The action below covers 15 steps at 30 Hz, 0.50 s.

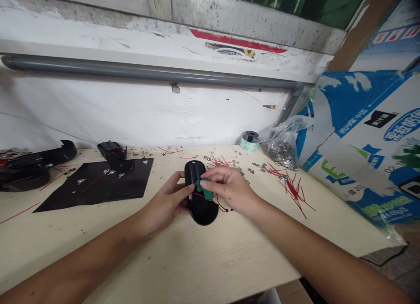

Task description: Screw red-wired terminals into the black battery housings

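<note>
Centrally, a black plastic housing [202,212] is held just above the near middle of the table [197,260]. It is wrapped by the curled fingers of the left hand [166,203], apparently so that it is steadied upright. A small green component [205,189] is pinched against it by the fingertips and thumb of the right hand [229,188]; its exact form is partly hidden by those fingers. Thin dark wires [221,205] trail from the housing. Further items are recorded: a black sheet [95,186] bearing small metal pieces [110,173] at left; two further black housings [111,152] behind it; cut red wires [293,192] at right; a tape spool [249,141]; a plastic bag of metal parts [282,148] near the rear right corner. A blue-printed carton [364,151] leans beyond the table, its lettering too warped to be read reliably.
</note>
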Each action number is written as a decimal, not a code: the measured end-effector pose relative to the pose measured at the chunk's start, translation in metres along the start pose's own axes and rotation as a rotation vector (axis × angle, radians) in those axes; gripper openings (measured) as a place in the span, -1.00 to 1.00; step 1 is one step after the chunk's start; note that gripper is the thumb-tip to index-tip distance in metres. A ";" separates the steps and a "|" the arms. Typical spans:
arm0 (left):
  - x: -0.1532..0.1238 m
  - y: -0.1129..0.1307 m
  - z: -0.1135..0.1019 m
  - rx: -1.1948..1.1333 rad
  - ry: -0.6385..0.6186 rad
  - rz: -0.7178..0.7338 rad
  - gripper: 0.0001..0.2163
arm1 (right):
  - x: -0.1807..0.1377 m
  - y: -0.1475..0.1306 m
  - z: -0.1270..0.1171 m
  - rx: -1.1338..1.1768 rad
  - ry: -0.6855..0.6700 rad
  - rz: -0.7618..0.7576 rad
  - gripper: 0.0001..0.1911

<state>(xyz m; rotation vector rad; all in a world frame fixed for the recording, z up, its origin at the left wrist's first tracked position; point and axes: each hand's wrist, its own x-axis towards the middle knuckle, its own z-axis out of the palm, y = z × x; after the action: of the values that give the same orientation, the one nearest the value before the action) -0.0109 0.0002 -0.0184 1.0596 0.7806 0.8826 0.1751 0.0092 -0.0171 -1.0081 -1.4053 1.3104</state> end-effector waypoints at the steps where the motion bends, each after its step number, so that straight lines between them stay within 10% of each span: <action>1: 0.000 0.000 0.000 -0.001 -0.007 -0.002 -0.71 | 0.000 0.000 0.000 -0.005 0.000 0.010 -0.75; 15: 0.003 -0.005 -0.004 -0.008 -0.078 -0.022 -0.63 | 0.001 0.003 0.007 -0.038 0.006 -0.048 -0.79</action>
<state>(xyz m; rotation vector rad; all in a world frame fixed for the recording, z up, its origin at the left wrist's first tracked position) -0.0124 0.0029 -0.0248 1.0699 0.7221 0.8207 0.1678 0.0088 -0.0199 -0.9962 -1.4461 1.2493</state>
